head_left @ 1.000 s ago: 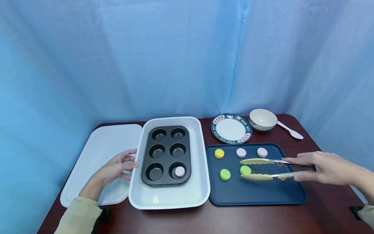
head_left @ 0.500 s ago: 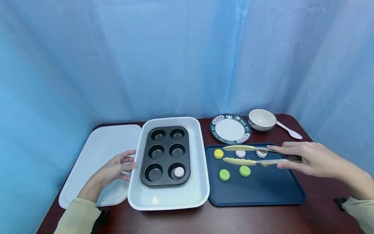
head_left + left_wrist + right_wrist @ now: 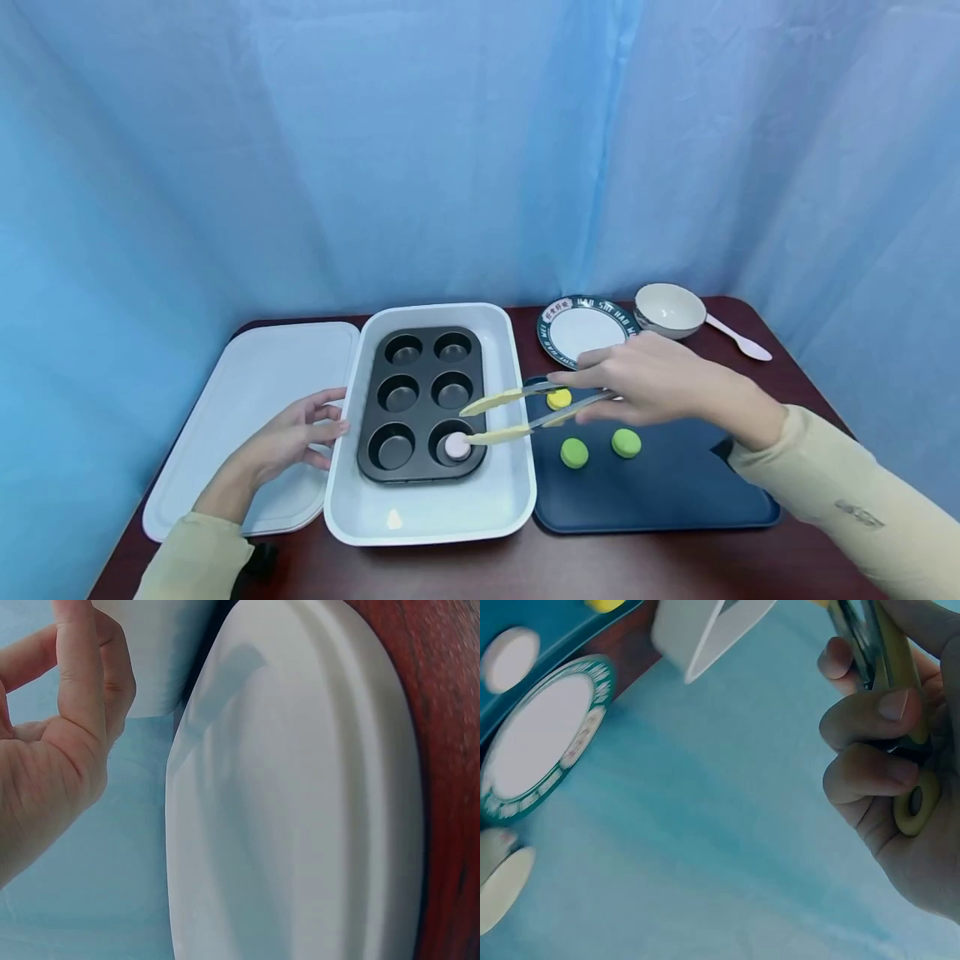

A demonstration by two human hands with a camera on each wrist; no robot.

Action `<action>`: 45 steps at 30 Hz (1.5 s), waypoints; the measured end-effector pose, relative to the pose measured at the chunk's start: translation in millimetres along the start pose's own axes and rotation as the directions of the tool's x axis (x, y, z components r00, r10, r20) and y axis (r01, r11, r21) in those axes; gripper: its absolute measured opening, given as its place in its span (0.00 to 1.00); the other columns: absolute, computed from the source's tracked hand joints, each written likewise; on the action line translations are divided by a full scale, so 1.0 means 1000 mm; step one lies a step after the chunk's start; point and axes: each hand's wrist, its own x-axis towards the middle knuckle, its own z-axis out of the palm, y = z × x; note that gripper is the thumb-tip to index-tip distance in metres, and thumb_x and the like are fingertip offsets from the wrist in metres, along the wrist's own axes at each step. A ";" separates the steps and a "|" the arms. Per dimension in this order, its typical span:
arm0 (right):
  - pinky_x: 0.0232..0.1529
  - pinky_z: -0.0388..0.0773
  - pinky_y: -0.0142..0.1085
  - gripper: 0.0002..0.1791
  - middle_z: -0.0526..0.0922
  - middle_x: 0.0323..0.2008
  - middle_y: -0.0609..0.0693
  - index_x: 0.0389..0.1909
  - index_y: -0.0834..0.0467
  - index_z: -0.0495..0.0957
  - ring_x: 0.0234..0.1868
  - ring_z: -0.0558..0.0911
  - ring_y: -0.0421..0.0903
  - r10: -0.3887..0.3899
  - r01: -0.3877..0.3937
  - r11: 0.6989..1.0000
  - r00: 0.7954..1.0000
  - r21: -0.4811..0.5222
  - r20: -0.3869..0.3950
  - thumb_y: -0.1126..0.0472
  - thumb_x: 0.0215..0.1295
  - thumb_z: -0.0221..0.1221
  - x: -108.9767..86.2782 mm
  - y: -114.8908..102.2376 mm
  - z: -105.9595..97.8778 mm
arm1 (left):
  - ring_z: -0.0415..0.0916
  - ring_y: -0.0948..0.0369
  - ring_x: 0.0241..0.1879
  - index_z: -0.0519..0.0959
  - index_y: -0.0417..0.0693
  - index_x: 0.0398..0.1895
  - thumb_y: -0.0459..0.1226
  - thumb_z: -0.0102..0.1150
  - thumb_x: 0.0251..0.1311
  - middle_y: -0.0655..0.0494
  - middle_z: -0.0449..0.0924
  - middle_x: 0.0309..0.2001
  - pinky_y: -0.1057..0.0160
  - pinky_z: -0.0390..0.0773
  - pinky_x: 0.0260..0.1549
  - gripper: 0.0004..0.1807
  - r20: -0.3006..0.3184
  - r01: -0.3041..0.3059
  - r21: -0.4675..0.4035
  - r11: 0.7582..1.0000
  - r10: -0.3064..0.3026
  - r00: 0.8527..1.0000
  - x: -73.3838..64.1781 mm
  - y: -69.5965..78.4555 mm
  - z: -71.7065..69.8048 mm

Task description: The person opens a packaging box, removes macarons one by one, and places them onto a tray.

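My right hand (image 3: 637, 379) grips yellow-tipped tongs (image 3: 498, 435), their arms spread over the right side of the muffin tin (image 3: 426, 404). A pale pink macaron (image 3: 457, 447) sits in the tin's near right cup, and the lower tong tip overlaps its edge in the head view. My left hand (image 3: 292, 437), fingers loosely bent, is at the left rim of the white basin (image 3: 431, 521) that holds the tin. In the right wrist view, curled fingers (image 3: 870, 720) wrap the tong handle.
On the blue tray (image 3: 660, 492) lie a yellow macaron (image 3: 558, 398), two green macarons (image 3: 600, 448) and a pale macaron (image 3: 510, 660). Behind stand a green-rimmed plate (image 3: 581, 333), a bowl (image 3: 670, 310) and a white spoon (image 3: 742, 337). A white lid-like board (image 3: 262, 400) lies left.
My right hand has carried the tongs left from over the blue tray to the muffin tin. The left hand has stayed by the basin rim.
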 end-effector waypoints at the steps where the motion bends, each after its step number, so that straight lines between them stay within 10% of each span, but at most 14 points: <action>1: 0.14 0.60 0.25 0.28 0.77 0.31 0.39 0.63 0.44 0.81 0.15 0.62 0.28 -0.014 0.014 1.000 1.000 -0.008 0.015 0.41 0.64 0.67 0.007 -0.002 0.000 | 0.82 0.49 0.45 0.56 0.42 0.77 0.39 0.61 0.69 0.36 0.71 0.56 0.47 0.87 0.38 0.38 0.001 -0.001 -0.002 1.000 0.001 1.000 0.000 0.000 0.000; 21: 0.13 0.63 0.30 0.24 0.82 0.29 0.44 0.55 0.46 0.85 0.18 0.71 0.36 0.016 0.018 0.990 0.970 -0.141 0.241 0.39 0.62 0.67 0.076 -0.039 -0.007 | 0.82 0.50 0.45 0.56 0.42 0.77 0.39 0.62 0.69 0.36 0.71 0.55 0.46 0.87 0.38 0.38 -0.001 0.003 0.000 1.000 -0.003 1.000 0.001 0.001 -0.004; 45: 0.15 0.67 0.30 0.19 0.81 0.23 0.43 0.45 0.48 0.88 0.15 0.70 0.39 0.159 -0.103 0.977 0.935 -0.185 0.316 0.41 0.60 0.70 0.096 -0.070 0.001 | 0.82 0.50 0.44 0.56 0.42 0.78 0.40 0.62 0.69 0.37 0.71 0.56 0.47 0.87 0.37 0.39 -0.010 0.001 -0.006 1.000 -0.001 1.000 0.000 -0.002 -0.003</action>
